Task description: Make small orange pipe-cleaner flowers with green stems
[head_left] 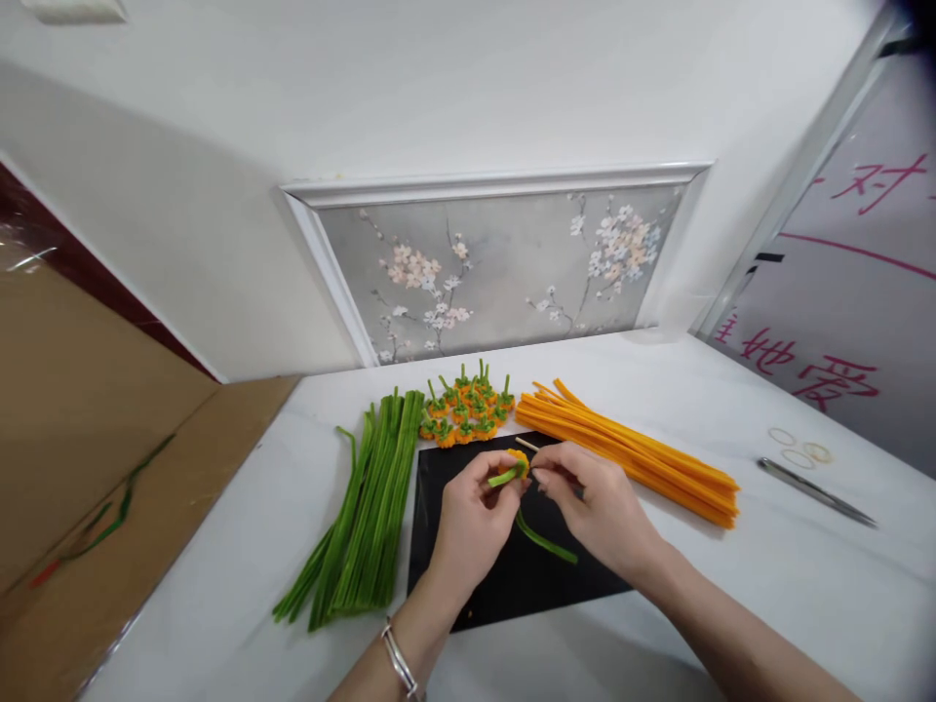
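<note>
The L hand (pixel 475 517) is pinching an orange flower (pixel 520 456) w/ a green stem (pixel 503 478) btwn thumb & fingers, nearly closed, over the 12 o'clock side of the black mat (pixel 497 595). The R hand (pixel 606 507) is working just beside it at 3 o'clock, fingertips drawn together; can't tell what, if anything, they're gripping. A thin stick (pixel 526 444) is poking out by them. A green strand (pixel 548 546) is curving over the mat at the flower's 5 o'clock. On the table (pixel 219 585), rel. to the mat, a green bundle (pixel 380 517) is lying at 9, small stemmed flowers (pixel 464 414) are clustering approx. 11–12, an orange bundle (pixel 636 453) is lying at 2, & tweezers (pixel 815 490) are resting far out at 3, w/ rubber bands (pixel 797 458) sitting near their 11 o'clock.
</note>
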The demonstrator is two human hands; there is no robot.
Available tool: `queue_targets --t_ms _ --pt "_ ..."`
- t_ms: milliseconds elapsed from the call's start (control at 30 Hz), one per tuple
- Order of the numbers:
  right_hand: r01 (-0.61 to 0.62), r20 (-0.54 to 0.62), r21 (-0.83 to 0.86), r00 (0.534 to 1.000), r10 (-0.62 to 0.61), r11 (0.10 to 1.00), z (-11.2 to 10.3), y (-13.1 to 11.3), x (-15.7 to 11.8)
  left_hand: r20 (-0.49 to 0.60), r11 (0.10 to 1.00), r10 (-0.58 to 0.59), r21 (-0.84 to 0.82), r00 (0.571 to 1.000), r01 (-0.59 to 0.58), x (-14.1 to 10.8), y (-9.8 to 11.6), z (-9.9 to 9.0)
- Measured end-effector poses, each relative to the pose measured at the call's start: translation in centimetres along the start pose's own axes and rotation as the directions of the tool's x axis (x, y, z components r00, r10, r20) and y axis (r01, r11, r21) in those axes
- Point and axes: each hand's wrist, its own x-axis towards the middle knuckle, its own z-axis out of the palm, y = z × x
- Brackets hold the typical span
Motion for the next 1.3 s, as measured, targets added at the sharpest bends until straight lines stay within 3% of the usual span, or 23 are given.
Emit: queue_targets --t_ms 200,700,833,967,1067,1133,1200,1233,1300 --pt "-0.011 0.037 -0.036 0.999 0.013 0.999 0.0 0.3 0.2 0.103 0.999 -0.036 0.002 0.994 0.036 -0.4 0.0 0.3" --pt "0.027 0.134 -0.182 0.991 -0.003 0.983 0.2 0.5 -0.2 0.120 0.989 -0.144 -0.025 0.982 0.148 -0.2 0.1 0.2" --pt "0.231 0.177 -0.345 0.968 -0.179 0.910 0.1 0.8 -0.2 0.159 0.977 -0.197 -0.052 0.967 0.208 0.0 0.5 0.1" --pt "0.524 0.318 -0.459 0.851 -0.418 0.717 -1.0 1.1 0.1 0.180 0.965 -0.234 -0.074 0.956 0.250 0.1 1.0 0.1" --pt "0.603 0.353 -0.418 0.797 -0.490 0.679 -1.7 1.4 0.5 0.182 0.960 -0.241 -0.097 0.953 0.261 0.1 1.1 0.1" --pt "0.513 0.264 -0.347 0.857 -0.443 0.785 -1.8 1.6 0.6 0.148 0.972 -0.211 -0.074 0.966 0.223 0.0 1.0 0.1" --pt "0.261 0.143 -0.192 0.961 -0.236 0.946 -1.5 1.7 0.6 0.081 0.992 -0.129 -0.001 0.988 0.129 -0.1 0.6 0.0" --pt "0.093 0.127 -0.073 0.988 -0.084 0.993 -1.3 1.7 0.6 0.046 0.996 -0.065 0.057 0.997 0.062 -0.2 0.4 0.0" --pt "-0.218 0.225 0.158 0.958 0.180 0.963 -0.6 1.5 0.5 0.004 0.973 0.102 0.206 0.995 -0.101 -0.4 0.0 -0.1"
